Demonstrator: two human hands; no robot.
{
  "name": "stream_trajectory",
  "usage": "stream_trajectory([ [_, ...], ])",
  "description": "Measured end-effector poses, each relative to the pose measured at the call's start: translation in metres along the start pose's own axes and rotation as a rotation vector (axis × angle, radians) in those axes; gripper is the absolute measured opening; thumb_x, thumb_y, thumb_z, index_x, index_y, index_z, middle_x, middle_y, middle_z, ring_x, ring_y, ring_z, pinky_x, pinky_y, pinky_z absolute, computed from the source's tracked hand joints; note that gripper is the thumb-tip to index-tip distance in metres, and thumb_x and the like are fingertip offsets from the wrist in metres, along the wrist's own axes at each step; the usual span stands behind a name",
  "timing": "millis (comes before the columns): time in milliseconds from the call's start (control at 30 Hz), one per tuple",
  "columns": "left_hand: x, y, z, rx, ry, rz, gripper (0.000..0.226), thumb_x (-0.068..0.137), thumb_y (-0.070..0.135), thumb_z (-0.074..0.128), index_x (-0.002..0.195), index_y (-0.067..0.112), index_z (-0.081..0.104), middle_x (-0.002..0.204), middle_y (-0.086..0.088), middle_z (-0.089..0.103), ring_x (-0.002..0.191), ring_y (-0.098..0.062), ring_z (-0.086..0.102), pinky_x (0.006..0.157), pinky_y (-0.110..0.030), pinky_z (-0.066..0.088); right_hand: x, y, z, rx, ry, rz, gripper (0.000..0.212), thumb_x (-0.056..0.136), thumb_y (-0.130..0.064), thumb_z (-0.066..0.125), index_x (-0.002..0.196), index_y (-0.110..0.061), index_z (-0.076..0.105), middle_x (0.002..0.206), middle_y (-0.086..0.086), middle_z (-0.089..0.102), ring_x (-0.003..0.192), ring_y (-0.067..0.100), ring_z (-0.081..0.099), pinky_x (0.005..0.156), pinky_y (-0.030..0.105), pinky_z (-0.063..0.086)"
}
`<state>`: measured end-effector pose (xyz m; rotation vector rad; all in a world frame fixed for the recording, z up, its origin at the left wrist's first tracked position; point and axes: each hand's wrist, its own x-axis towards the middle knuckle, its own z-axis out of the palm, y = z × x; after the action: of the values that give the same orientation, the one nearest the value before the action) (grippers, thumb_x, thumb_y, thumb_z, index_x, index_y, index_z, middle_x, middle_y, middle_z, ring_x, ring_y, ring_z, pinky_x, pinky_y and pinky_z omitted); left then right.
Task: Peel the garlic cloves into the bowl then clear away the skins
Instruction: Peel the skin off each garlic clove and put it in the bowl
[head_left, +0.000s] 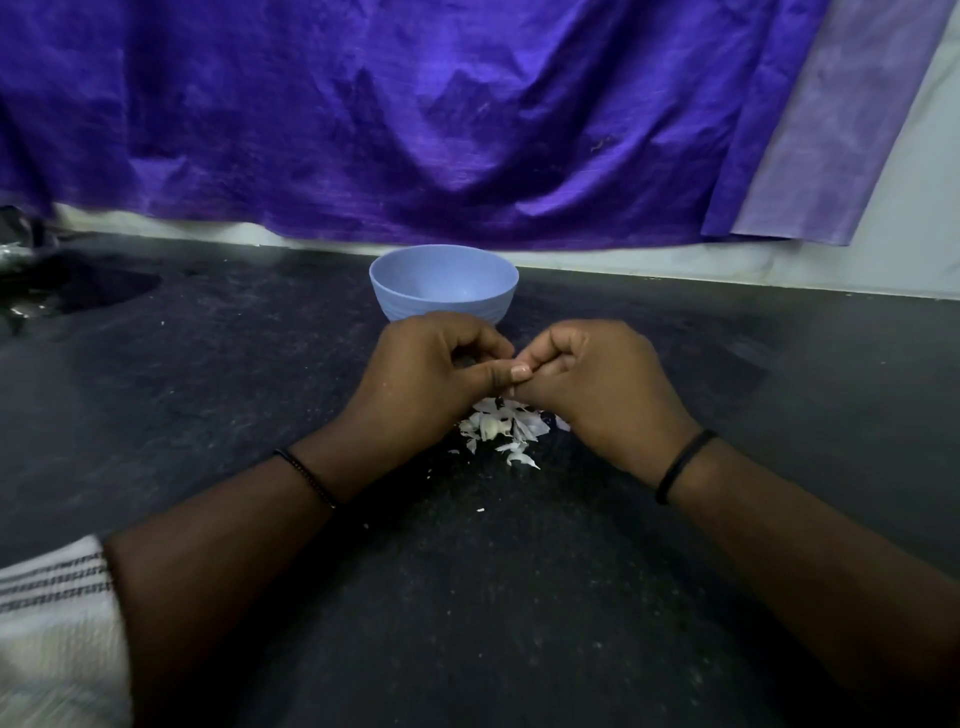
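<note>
A light blue bowl (443, 283) stands on the dark counter (208, 364) just beyond my hands; I cannot see what lies inside it. My left hand (426, 374) and my right hand (597, 384) meet in front of the bowl with fingers curled, pinching something small between them that the fingers hide almost entirely, presumably a garlic clove. Under the hands lies a pile of white garlic skins (506, 431) with what looks like a clove (488, 427) among them. Small skin flecks dot the counter nearer to me.
A purple cloth (415, 130) hangs down the wall behind the bowl. At the far left a round dark recess (98, 291) is set in the counter, with shiny objects beside it. A striped white sleeve (52, 623) shows at the bottom left.
</note>
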<state>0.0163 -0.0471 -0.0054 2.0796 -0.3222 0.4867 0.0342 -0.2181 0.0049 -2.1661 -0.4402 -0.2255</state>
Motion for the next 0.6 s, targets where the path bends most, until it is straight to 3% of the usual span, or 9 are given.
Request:
stream_trajectory([
  [100,0.0005,-0.0022,-0.0011,-0.021,-0.039,-0.006,0.003,0.082,0.02,0.079,0.084,0.021,0.078,0.072,0.011,0.074,0.067,-0.002,0.068,0.063,-0.017,0.053,-0.0002,0.0039,0.0003,0.073,-0.045,0.021,0.013,0.073,-0.017,0.087,0.078,-0.02,0.075,0.069,-0.004,0.074,0.065,0.009,0.071,0.058,0.025,0.054],
  [233,0.0003,-0.0056,0.0004,-0.08,-0.047,-0.066,0.008,0.082,0.019,0.079,0.089,0.019,0.078,0.076,0.008,0.075,0.071,-0.006,0.069,0.065,-0.018,0.054,0.0032,0.009,-0.0006,0.168,-0.065,0.053,0.011,0.077,-0.013,0.084,0.079,-0.018,0.075,0.067,-0.001,0.074,0.054,0.003,0.065,0.054,0.018,0.046],
  [433,0.0002,-0.0043,0.001,-0.114,-0.003,-0.077,0.007,0.081,0.015,0.079,0.086,0.019,0.078,0.07,0.013,0.074,0.06,0.004,0.064,0.057,-0.012,0.047,0.0039,0.0071,-0.0008,0.264,-0.076,0.06,0.009,0.078,-0.01,0.083,0.083,-0.012,0.076,0.07,0.004,0.074,0.054,0.003,0.062,0.052,0.017,0.045],
  [600,0.0007,-0.0018,0.0005,-0.126,0.07,-0.07,0.004,0.084,0.012,0.077,0.086,0.015,0.078,0.071,-0.004,0.074,0.053,-0.008,0.061,0.054,-0.026,0.053,0.0028,0.0029,-0.0008,0.363,-0.072,0.074,0.007,0.08,-0.01,0.081,0.084,-0.009,0.076,0.072,0.006,0.075,0.06,0.011,0.062,0.053,0.021,0.049],
])
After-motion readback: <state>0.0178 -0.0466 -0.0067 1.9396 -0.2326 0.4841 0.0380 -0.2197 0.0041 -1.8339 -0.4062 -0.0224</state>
